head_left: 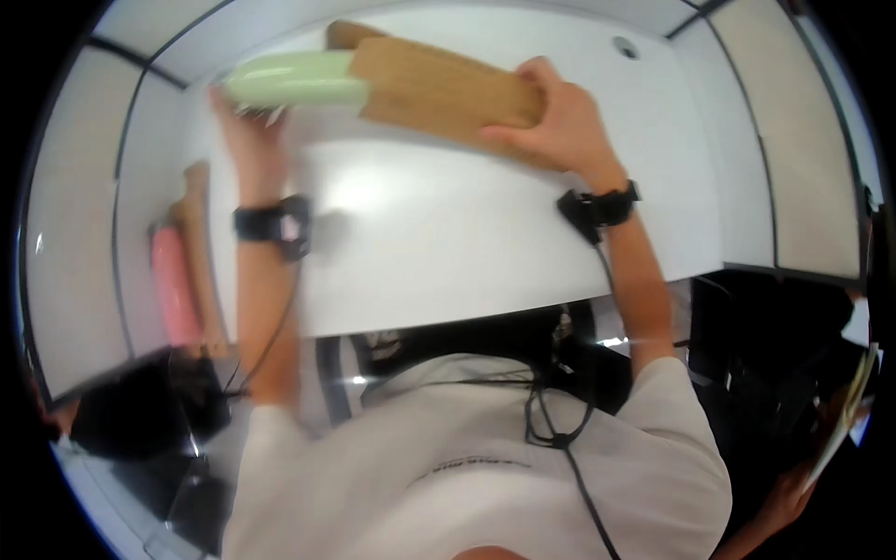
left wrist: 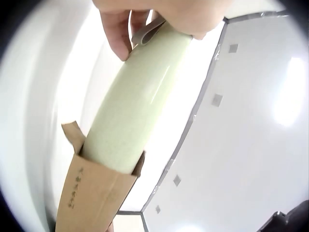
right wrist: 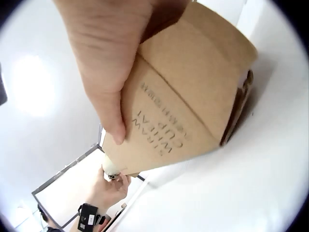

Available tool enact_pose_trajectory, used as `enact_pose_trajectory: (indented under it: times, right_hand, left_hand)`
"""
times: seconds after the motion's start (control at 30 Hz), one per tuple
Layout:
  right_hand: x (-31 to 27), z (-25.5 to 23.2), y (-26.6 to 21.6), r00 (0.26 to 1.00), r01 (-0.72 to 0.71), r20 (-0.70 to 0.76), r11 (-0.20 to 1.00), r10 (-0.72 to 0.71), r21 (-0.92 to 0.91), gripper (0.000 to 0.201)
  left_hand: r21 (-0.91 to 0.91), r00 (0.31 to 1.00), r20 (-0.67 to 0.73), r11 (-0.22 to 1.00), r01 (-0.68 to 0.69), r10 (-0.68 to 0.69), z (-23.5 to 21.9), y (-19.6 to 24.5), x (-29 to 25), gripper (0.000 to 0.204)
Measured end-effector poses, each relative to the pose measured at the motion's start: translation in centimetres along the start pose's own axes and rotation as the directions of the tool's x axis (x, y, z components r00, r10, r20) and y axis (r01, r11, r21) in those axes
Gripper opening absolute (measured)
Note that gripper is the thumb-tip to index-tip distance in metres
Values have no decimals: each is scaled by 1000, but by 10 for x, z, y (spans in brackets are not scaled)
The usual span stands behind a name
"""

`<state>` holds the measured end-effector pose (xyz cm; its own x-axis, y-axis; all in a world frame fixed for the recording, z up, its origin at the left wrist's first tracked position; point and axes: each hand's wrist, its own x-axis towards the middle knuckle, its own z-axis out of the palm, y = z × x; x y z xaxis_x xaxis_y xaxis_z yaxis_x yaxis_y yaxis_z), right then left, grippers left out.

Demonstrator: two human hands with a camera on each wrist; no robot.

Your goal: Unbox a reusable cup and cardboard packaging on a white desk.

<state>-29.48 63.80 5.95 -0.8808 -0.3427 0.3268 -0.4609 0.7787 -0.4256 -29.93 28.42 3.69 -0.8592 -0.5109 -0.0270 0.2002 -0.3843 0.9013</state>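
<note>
A pale green bottle (head_left: 294, 78) lies partly inside a brown cardboard box (head_left: 439, 91), its other end sticking out of the open flaps. The left hand (head_left: 252, 131) grips the bottle's outer end; in the left wrist view its fingers hold the green bottle (left wrist: 133, 96) beside a grey strap (left wrist: 147, 32). Around the far end of the box is the right hand (head_left: 569, 121), thumb on the near side. Printed letters show on the box (right wrist: 178, 96) under the right thumb in the right wrist view. The part of the bottle within the box is hidden.
On the left, beyond the white table (head_left: 420, 252), are a pink bottle (head_left: 175, 285) and a long brown cardboard piece (head_left: 198, 252). Light panels stand around the table. A round grommet (head_left: 625, 47) is at the back right. Another person's hand (head_left: 784, 499) shows at the lower right.
</note>
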Motion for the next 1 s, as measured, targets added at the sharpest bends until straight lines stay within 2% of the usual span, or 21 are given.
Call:
enact_pose_trajectory:
  times: [0.03,0.1,0.17,0.2,0.23,0.27,0.3,0.33,0.37,0.4,0.47,0.5,0.53,0.6,0.63,0.7,0.73,0.8,0.87,0.93,1.0]
  right_hand:
    - [1,-10,0,997,-60,42,998,59,30,78]
    - [2,-12,-5,990,-112,92,991,104,75,77]
    - [5,-25,-2,956,-282,182,888,229,363,73]
    - [4,-25,2,958,-280,166,890,235,360,73]
    - [4,-22,11,974,-227,109,819,200,526,69]
    - [7,-18,15,985,-154,50,721,163,676,66]
    - [4,-20,7,977,-209,136,659,162,722,59]
    - [4,-15,8,978,-207,134,654,160,728,59]
    - [2,-7,11,971,-239,208,579,120,780,55]
    - [2,0,14,960,-268,271,503,68,822,52]
    - [-1,14,7,946,-303,322,403,21,863,46]
    - [-2,17,4,925,-350,380,408,8,843,46]
    - [-3,22,1,929,-340,371,404,1,849,46]
    - [-5,29,-4,893,-438,450,213,-12,874,51]
    - [-6,29,-5,895,-433,445,212,-11,876,51]
    - [-7,30,-9,824,-551,566,260,21,793,54]
    - [-8,30,-13,825,-550,566,257,17,794,54]
    - [-11,26,-23,784,-615,616,220,71,757,54]
    - [-12,36,-17,806,-588,591,174,40,790,52]
    - [-7,39,-19,822,-564,569,136,8,814,51]
    - [-7,38,-19,799,-599,601,76,4,797,50]
  left_hand:
    - [32,996,22,995,-93,92,-8,-5,14,59]
    - [-29,987,-90,991,-133,130,-11,17,10,62]
    - [-85,991,-86,990,-114,106,-9,24,13,62]
    - [-90,994,-67,992,-88,82,-14,26,17,62]
    - [-22,995,36,995,-96,96,-11,26,18,61]
    - [-27,994,42,994,-105,106,-11,21,20,61]
    - [-21,991,131,1000,-21,23,-11,17,17,60]
    - [-7,974,218,998,63,-60,-12,16,14,59]
    - [0,932,299,977,214,-204,-11,13,11,60]
    - [3,931,305,978,208,-199,2,14,0,60]
    - [136,929,292,971,196,-228,32,16,-28,61]
    - [203,924,335,971,122,-186,36,11,-36,62]
    - [266,914,378,963,45,-147,40,5,-42,63]
    - [233,910,277,940,249,-309,57,-2,-53,63]
    - [265,902,323,942,203,-286,55,-11,-49,62]
    - [269,887,415,959,91,-201,56,-19,-53,59]
    - [273,888,414,958,89,-200,59,-16,-56,59]
    - [359,850,502,933,-39,-158,63,-14,-58,57]
    - [422,837,532,897,-132,-127,72,-13,-62,55]
    - [514,862,483,847,-135,-156,75,-20,-55,56]
    - [508,880,457,850,-138,-130,79,-24,-53,51]
